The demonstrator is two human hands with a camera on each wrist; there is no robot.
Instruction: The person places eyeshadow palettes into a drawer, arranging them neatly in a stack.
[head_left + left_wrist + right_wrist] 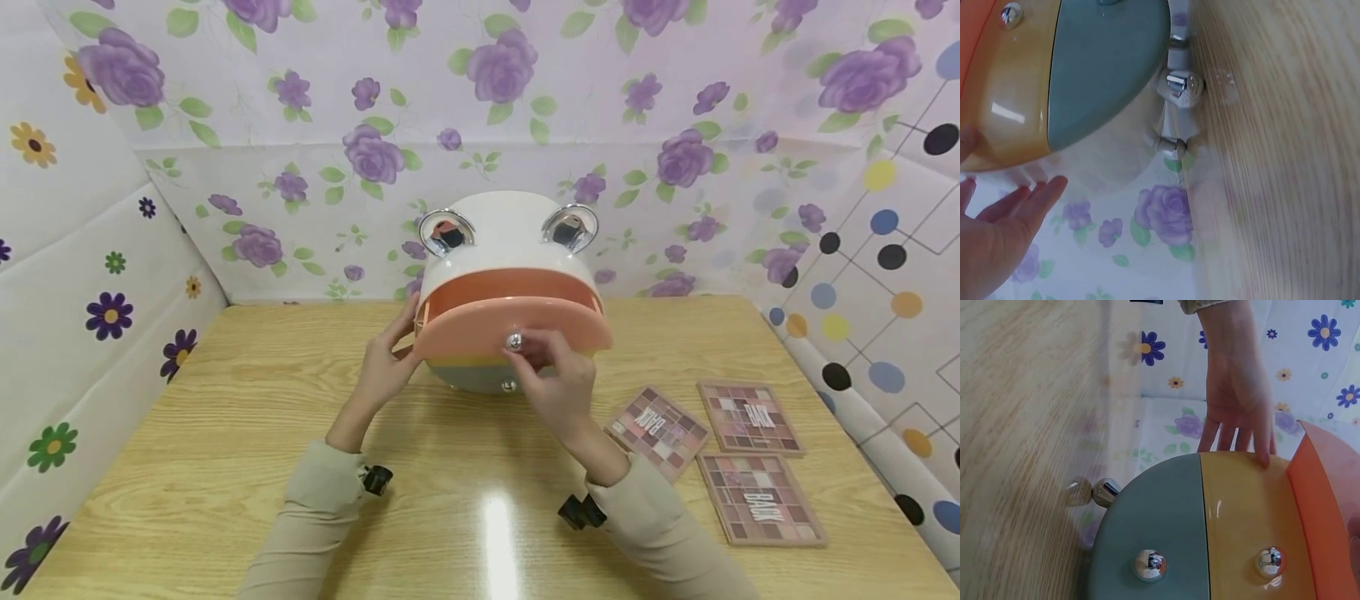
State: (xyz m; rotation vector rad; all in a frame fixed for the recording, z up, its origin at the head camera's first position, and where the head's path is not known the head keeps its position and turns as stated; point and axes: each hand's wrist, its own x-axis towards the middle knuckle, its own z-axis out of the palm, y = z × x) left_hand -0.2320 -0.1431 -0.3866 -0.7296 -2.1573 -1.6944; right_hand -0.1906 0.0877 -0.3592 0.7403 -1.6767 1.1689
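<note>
Both arms reach forward from beige sleeves (307, 508), wrists bent in toward the frog-shaped box (506, 229), which stands at the far middle of the surface (247, 417), in front of the rose-print sheet (300, 217). Right hand (558, 387): thumb and index finger pinch the round knob on the orange drawer (465, 333), other fingers curled in. Left hand (384, 367): fingers near straight along the box's side, thumb on the edge of the yellow drawer (1244, 506); it steadies contact without wrapping round.

Counts: 1 box, 3 drawers (orange, yellow, grey-green (1154, 519)), 3 knobs across the views, 2 eyes, at least 2 feet (1182, 87). Orange drawer stands partly out, its top gap showing; other two sit flush. 3 makeup palettes (660, 429) lie flat at right, near the right forearm, one tilted at an angle to the other two.

Materials: box shell glossy white, domed, plastic-looking; drawer fronts smooth and curved. Knobs, feet and eye rims mirror-shiny. Palettes thin, squarish, pinkish, gridded in small squares. Surface light wood grain, glare in front.
</note>
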